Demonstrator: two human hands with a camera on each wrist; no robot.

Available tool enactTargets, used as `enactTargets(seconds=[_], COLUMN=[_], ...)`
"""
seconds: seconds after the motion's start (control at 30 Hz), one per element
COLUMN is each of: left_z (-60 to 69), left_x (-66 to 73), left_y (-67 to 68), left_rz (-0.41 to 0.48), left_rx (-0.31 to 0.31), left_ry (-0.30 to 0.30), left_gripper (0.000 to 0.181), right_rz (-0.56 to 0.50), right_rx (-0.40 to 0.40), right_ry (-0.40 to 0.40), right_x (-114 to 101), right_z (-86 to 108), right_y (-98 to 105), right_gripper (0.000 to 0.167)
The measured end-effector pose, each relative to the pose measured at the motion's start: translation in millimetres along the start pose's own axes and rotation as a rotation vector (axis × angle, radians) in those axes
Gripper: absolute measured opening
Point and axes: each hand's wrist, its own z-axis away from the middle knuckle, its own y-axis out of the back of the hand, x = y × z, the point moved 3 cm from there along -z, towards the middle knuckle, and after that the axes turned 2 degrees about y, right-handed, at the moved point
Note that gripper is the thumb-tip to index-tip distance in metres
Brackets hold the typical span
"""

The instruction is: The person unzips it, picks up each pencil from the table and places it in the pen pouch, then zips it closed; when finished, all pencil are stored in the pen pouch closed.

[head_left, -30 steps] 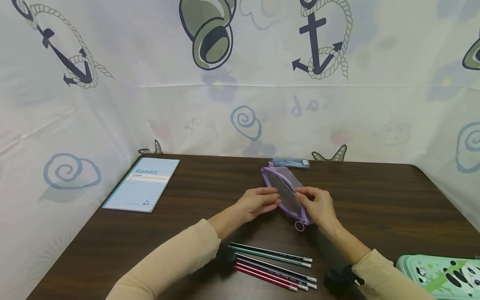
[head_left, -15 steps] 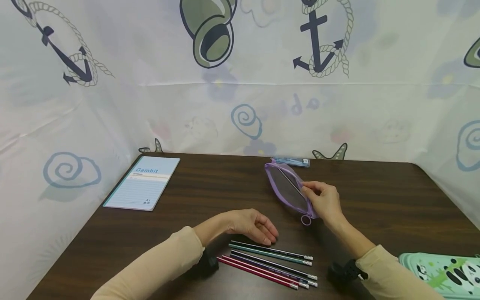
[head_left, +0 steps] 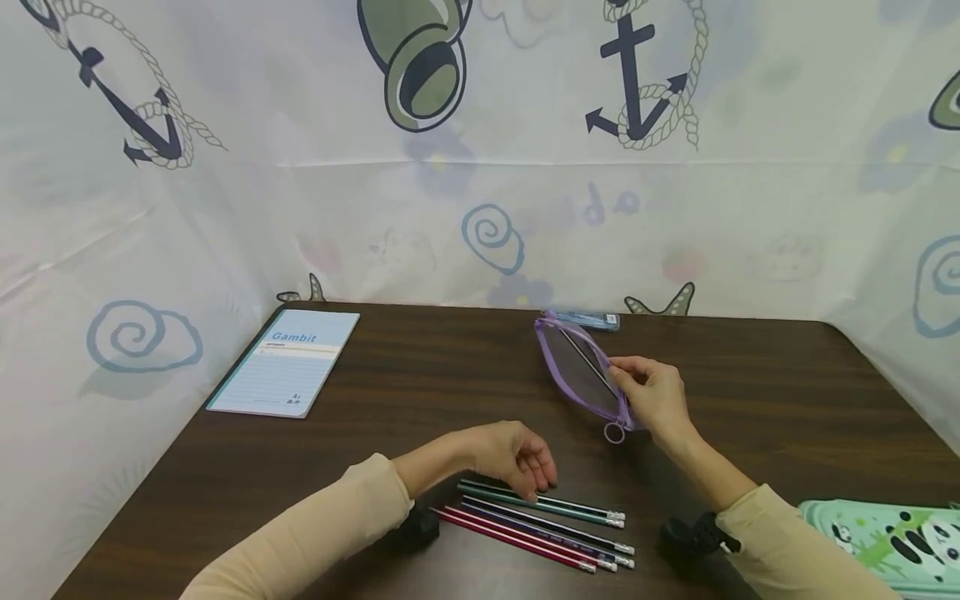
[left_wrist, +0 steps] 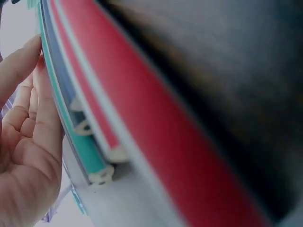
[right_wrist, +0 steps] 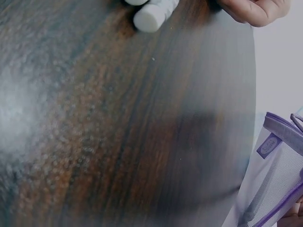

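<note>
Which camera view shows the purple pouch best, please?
The head view: the purple pouch appears nearly whole there, its mouth open, with the right hand holding its edge. The right wrist view cuts it off at the edge. The left wrist view shows only purple traces beyond the left hand, too unclear to identify.

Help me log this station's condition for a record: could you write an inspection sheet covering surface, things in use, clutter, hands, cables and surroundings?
Surface: dark wood-grain table; glare shows in the right wrist view.
Things in use: purple mesh pouch, unzipped, a thin stick-like item inside; pencils side by side on the table, some red.
Clutter: "Gambit" notebook far left, blue packet behind the pouch, green panda case near right.
Hands: right hand pinches the pouch's right edge; left hand is over the pencils, grip unclear.
Cables: nothing seen.
Surroundings: pale cloth backdrop printed with anchors and shells.
</note>
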Motion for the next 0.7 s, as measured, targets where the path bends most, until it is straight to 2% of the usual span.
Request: enactTargets(seconds=[0.23,0.5,0.7], left_z=[-0.5,-1.2,-0.3], left_x=[7.0,12.7,17.6], left_y=[-0.1,-3.2,-7.4], left_rz=[-0.211,-0.359,-0.522], left_rx=[0.035,-0.010,-0.004], left_ry=[-0.032,-0.028,-0.089], left_gripper=[0.015,0.011,0.012], right_rz=[-0.015,-0.043,-0.044], right_rx=[0.002,0.003,0.003], right_ry=[-0.021,-0.034,-0.036], right_x=[0,0,-1], right_z=[-0.5,-0.4,0.0], right_y=[1,3,3], right_gripper=[0.018,0.019,0.018])
